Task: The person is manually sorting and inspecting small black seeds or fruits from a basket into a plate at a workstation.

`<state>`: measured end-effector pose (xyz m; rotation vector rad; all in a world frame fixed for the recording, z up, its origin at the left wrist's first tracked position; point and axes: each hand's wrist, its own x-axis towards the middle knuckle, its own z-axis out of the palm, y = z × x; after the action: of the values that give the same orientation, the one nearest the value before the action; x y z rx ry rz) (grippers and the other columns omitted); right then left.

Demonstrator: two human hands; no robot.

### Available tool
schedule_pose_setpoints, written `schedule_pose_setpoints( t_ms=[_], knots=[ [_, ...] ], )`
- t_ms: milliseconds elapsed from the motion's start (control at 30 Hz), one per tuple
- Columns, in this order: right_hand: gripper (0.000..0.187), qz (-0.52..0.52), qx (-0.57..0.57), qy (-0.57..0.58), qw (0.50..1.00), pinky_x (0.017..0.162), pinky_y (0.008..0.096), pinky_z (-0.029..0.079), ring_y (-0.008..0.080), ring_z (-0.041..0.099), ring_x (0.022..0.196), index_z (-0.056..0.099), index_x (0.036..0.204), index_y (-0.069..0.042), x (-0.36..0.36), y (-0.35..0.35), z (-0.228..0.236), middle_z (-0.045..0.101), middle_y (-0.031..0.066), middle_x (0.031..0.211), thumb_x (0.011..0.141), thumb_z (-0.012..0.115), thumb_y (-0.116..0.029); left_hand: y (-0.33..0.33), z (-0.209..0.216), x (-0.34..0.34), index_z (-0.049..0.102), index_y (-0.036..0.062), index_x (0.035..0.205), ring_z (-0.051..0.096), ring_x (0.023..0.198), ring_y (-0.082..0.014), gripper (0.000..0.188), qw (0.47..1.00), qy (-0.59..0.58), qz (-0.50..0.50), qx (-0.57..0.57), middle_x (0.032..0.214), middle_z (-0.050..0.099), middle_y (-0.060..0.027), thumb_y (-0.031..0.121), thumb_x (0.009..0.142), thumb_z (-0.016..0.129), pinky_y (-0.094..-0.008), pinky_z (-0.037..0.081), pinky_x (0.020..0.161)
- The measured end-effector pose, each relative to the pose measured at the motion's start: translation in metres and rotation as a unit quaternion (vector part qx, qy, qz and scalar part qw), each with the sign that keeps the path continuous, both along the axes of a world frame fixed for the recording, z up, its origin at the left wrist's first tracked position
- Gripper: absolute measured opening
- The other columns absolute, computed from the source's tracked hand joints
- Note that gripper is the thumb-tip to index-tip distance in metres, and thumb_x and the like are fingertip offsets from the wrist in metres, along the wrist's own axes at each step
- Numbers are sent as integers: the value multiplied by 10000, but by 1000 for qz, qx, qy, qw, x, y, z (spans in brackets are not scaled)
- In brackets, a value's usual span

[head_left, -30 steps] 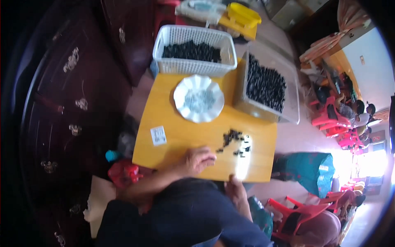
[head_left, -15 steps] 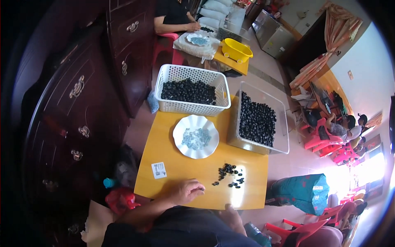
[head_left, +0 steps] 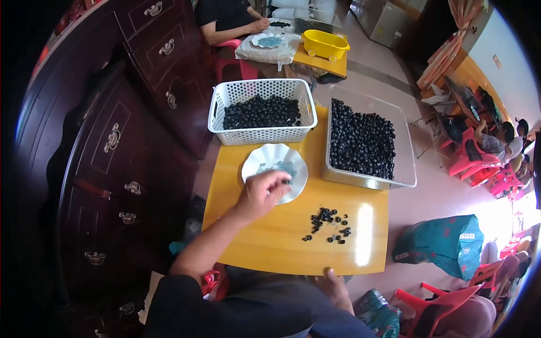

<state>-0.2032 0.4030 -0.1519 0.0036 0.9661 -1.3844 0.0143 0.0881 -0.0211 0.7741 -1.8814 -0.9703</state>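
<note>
My left hand [head_left: 262, 194] reaches over the near side of a white scalloped plate [head_left: 251, 163]. Its thumb and fingers are closed around a small black piece [head_left: 286, 181], seen only in part. Small pale-blue translucent bits [head_left: 286, 167] lie in the plate, partly hidden by the hand. My right hand [head_left: 335, 286] is at the table's near edge, thumb uppermost; its fingers are hidden. Between the hands, to the right, small black ring-shaped parts [head_left: 325, 216] lie loose on the yellow table [head_left: 270, 248].
A white perforated basket [head_left: 265, 136] and a clear bin [head_left: 360, 179], both with black parts, stand at the back of the table. A teal sack [head_left: 439, 245] is on the right; dark drawers [head_left: 112, 138] line the left. Another person [head_left: 225, 22] works beyond, beside a yellow tub [head_left: 326, 45].
My left hand has moved forward from the table's near edge to over the plate. The white card on the table is out of sight where my forearm now lies. The view has shifted.
</note>
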Motion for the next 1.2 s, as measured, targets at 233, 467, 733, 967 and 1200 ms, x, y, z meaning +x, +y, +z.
schedule_pose_setpoints(
  t_ms=[233,467,733,967,1200],
  knots=[
    [486,-2,17,2,1000,931,401,519,219,627,1159,585,1348,-167,7,2,14,659,18,1261,924,789,-288,-111,39,26,694,33,1120,607,660,-143,259,962,-95,154,-206,831,654,-67,22,863,725,-293,496,615],
    [558,-3,20,6,1000,944,414,528,225,629,1159,536,1398,-172,8,6,4,655,24,1268,927,774,-354,-117,71,23,719,-4,1127,631,713,-40,200,975,-1,131,-178,872,716,-18,-11,930,683,-223,505,651],
    [649,-72,10,17,997,1058,436,495,247,569,1315,462,1492,-138,15,-17,11,580,57,1440,943,758,-316,11,-15,21,723,29,971,610,654,-103,81,978,-170,-112,37,807,684,-56,49,892,724,-278,484,611],
    [657,-79,6,35,996,1094,450,472,253,546,1346,443,1507,-118,25,-10,15,562,69,1462,965,725,-358,84,-48,-10,719,79,1015,694,787,-309,201,961,-231,-149,-19,924,692,-97,191,859,778,-406,561,699],
    [634,155,4,-42,987,1036,385,491,235,624,1230,513,1452,-48,3,11,-3,660,148,1318,985,677,-445,95,-54,-42,725,103,993,699,866,-351,214,945,-303,-106,-52,967,692,-94,260,855,771,-450,578,755]
  ],
)
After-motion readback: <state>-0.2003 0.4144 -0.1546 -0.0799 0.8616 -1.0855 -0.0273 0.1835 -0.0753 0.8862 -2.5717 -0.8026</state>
